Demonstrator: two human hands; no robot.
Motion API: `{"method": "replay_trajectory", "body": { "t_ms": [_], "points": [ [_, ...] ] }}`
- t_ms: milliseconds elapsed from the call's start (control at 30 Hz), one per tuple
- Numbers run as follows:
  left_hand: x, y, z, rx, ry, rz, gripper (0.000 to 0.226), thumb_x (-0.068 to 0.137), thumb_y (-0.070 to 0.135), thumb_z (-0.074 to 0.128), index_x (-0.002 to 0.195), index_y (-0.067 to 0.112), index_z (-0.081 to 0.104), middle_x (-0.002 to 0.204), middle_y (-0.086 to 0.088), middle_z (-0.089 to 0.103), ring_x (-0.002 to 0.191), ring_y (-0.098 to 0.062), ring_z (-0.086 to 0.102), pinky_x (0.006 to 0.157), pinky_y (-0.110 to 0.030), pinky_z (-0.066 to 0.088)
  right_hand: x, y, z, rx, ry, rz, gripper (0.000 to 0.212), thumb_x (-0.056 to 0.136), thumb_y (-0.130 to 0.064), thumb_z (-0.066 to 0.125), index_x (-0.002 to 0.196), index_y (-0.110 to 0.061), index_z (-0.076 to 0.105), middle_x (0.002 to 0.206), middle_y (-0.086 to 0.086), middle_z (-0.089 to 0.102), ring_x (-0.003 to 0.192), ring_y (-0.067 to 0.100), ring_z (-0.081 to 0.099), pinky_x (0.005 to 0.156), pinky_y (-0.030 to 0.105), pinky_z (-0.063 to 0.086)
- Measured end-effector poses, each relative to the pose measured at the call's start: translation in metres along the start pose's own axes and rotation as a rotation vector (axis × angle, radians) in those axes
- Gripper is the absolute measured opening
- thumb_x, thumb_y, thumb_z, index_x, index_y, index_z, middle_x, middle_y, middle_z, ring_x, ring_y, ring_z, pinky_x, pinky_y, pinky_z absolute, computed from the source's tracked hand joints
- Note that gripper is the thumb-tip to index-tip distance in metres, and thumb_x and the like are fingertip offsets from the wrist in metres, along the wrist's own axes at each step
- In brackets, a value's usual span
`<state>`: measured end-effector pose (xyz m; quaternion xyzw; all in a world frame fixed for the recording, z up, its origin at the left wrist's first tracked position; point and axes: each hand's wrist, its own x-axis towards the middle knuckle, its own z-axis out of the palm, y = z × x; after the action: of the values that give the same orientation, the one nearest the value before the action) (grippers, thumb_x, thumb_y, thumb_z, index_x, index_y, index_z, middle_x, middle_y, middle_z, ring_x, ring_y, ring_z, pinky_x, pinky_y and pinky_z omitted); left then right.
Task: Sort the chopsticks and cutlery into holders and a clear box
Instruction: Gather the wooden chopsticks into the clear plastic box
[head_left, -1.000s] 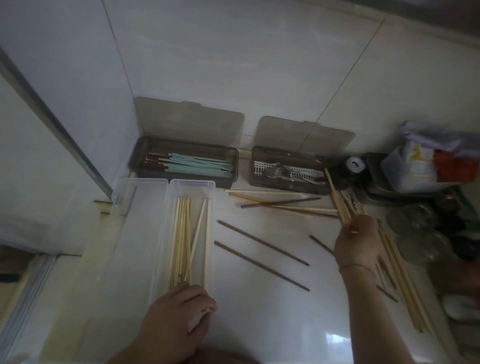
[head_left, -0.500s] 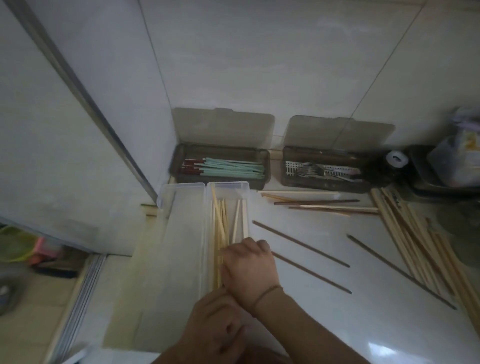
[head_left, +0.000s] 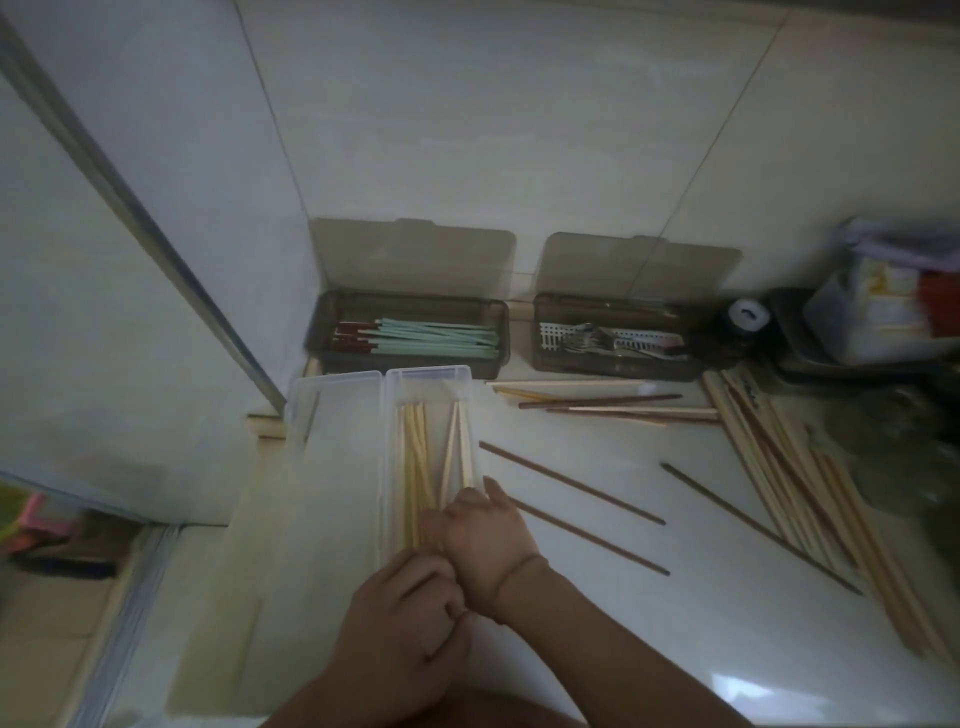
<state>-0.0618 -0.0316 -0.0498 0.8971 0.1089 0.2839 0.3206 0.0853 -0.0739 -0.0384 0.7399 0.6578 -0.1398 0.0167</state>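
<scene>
Down at the near end of the clear box (head_left: 395, 415), both hands meet: the right hand (head_left: 483, 540) reaches across into the box with fingers curled onto the pale chopsticks (head_left: 415, 457) lying lengthwise inside, though its exact grip is hidden; the left hand (head_left: 400, 618) sits just below it, fingers bent at the box's near end, and whether it clasps anything I cannot tell. The box's lid (head_left: 337, 431) lies open to its left. Against the wall stand two dark holders with lids raised: the left holder (head_left: 317, 332) has teal chopsticks (head_left: 436, 340), the right holder (head_left: 540, 332) has forks (head_left: 587, 338). On the white desk (head_left: 623, 623) lie three brown chopsticks (head_left: 571, 483) apart from each other, a small mixed bunch (head_left: 608, 402) near the right holder, and a long pale pile (head_left: 810, 493) at the right.
</scene>
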Motion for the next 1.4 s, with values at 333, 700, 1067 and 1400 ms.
{"method": "replay_trajectory", "body": {
  "t_ms": [333, 700, 1067, 1400],
  "points": [
    [0.007, 0.001, 0.017, 0.106, -0.205, -0.073, 0.014, 0.075, 0.045, 0.063, 0.077, 0.031, 0.066, 0.079, 0.017, 0.061, 0.072, 0.001, 0.053, 0.069, -0.010, 0.041, -0.059, 0.097, 0.021, 0.403, 0.871, 0.339, 0.020, 0.084, -0.021, 0.059, 0.101, -0.018, 0.068, 0.103, -0.002, 0.067, 0.100, 0.022, 0.059, 0.096, 0.028, 0.041],
    [0.021, 0.003, 0.017, 0.069, -0.383, -0.154, 0.018, 0.070, 0.052, 0.066, 0.071, 0.037, 0.056, 0.073, 0.029, 0.046, 0.059, 0.016, 0.038, 0.054, -0.003, 0.035, -0.153, 0.267, 0.036, 0.285, 0.293, 1.320, 0.030, 0.087, -0.041, 0.059, 0.111, -0.024, 0.063, 0.108, 0.007, 0.064, 0.097, 0.029, 0.060, 0.076, 0.032, 0.043],
    [0.021, 0.003, 0.018, 0.092, -0.352, -0.131, 0.017, 0.069, 0.048, 0.067, 0.069, 0.034, 0.057, 0.073, 0.023, 0.053, 0.066, 0.025, 0.032, 0.058, 0.002, 0.028, -0.134, 0.258, 0.011, -0.134, 0.049, 1.306, 0.026, 0.095, -0.032, 0.047, 0.084, -0.018, 0.066, 0.066, 0.000, 0.058, 0.059, 0.017, 0.054, 0.057, 0.024, 0.042],
    [0.017, -0.004, 0.023, 0.054, -0.288, -0.066, 0.014, 0.069, 0.043, 0.072, 0.066, 0.031, 0.066, 0.071, 0.020, 0.057, 0.067, 0.008, 0.050, 0.064, 0.004, 0.027, -0.143, 0.255, -0.011, -0.018, 0.114, 1.319, 0.026, 0.090, -0.042, 0.053, 0.084, -0.022, 0.068, 0.068, 0.002, 0.053, 0.061, 0.019, 0.048, 0.059, 0.025, 0.039]
  ]
}}
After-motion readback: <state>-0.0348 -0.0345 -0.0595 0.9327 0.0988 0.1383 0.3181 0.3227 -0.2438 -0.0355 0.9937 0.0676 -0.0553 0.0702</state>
